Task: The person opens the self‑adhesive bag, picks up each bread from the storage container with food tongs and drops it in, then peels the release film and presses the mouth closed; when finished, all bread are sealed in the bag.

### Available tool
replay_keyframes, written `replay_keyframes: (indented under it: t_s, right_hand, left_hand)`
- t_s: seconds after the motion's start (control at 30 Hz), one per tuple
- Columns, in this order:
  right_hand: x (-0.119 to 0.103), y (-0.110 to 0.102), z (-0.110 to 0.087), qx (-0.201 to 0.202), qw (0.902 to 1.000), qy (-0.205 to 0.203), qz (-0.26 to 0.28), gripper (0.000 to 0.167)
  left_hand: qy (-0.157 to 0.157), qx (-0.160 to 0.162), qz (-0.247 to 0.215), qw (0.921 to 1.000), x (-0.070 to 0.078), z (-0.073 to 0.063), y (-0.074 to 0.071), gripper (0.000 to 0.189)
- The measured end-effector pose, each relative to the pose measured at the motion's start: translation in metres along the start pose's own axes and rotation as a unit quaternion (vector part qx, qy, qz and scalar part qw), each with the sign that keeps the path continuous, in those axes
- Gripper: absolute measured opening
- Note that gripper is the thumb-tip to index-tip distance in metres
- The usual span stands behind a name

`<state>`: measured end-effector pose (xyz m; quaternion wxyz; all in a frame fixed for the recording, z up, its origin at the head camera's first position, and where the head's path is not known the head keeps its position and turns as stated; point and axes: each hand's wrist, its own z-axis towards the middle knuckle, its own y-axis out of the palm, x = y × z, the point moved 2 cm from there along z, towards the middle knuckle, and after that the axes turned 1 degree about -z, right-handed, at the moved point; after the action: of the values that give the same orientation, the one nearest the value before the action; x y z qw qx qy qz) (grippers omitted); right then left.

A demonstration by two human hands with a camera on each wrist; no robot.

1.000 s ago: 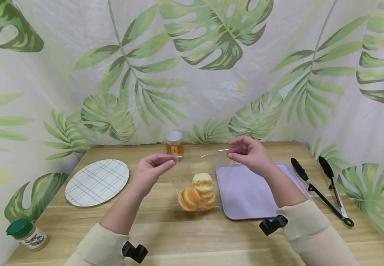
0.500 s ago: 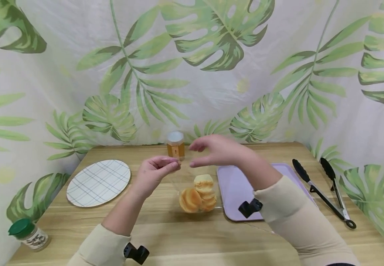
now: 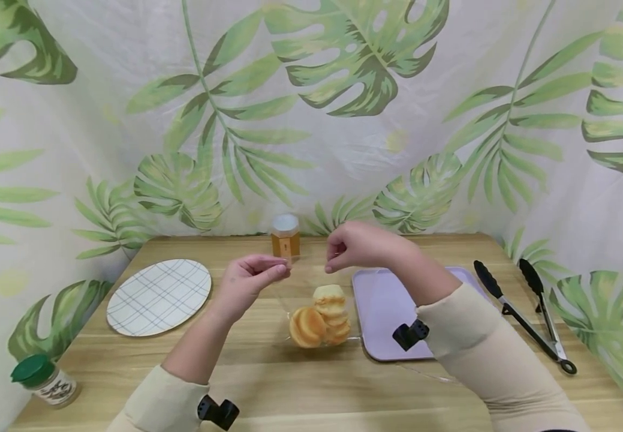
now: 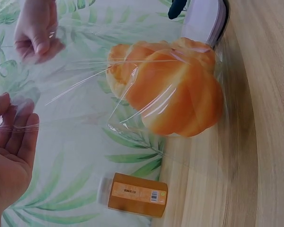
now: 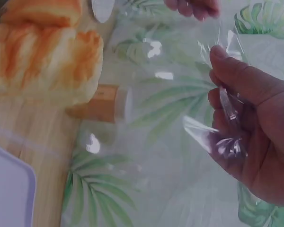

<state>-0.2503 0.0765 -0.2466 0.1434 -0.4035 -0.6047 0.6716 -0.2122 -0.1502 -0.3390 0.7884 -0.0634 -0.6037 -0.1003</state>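
Observation:
Bread rolls, one rounded (image 3: 307, 327) and one longer and ridged (image 3: 334, 309), sit inside a clear plastic bag (image 4: 80, 87) above the middle of the table. My left hand (image 3: 249, 283) pinches the bag's upper edge on the left between thumb and fingers. On the other side my right hand (image 3: 365, 246) pinches the film too; the right wrist view shows crumpled plastic (image 5: 231, 111) between thumb and curled fingers. Both hands are raised above the rolls, a short gap apart. Being see-through, the bag's exact rim is hard to make out in the head view.
A honey-coloured jar (image 3: 286, 237) stands behind the bag. To the left lie a checked white plate (image 3: 159, 297) and a green-capped shaker (image 3: 45, 381). A lilac tray (image 3: 392, 336) and black-tipped tongs (image 3: 529, 324) are on the right of the wooden table (image 3: 268, 390).
From holding the bag's edge stretched wide, my right hand came off it and moved left with fingers parted. It now pinches film, slightly back to the right. My left hand keeps its hold.

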Motion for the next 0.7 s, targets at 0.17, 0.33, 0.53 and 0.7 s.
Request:
replay_keyframes:
  t_s: [0.17,0.33,0.53,0.7]
  right_hand:
    - [0.017,-0.004,-0.013,0.019,0.9994,0.010,0.028,0.017]
    - [0.030,-0.005,-0.024,0.030,0.9979,0.011,0.056,0.013]
    - [0.040,-0.004,-0.033,0.044,0.9951,0.025,0.085,0.009]
    - [0.051,-0.004,-0.040,0.062,0.9936,0.040,0.085,0.008]
  left_hand:
    - [-0.004,0.007,0.008,0.9999,0.001,-0.001,-0.004,0.014]
    - [0.000,0.006,0.007,1.0000,0.000,-0.002,-0.006,0.028]
    - [0.011,-0.006,0.002,0.9999,0.000,-0.002,-0.006,0.030]
    - [0.009,-0.007,0.007,0.9999,-0.001,-0.002,-0.007,0.030]
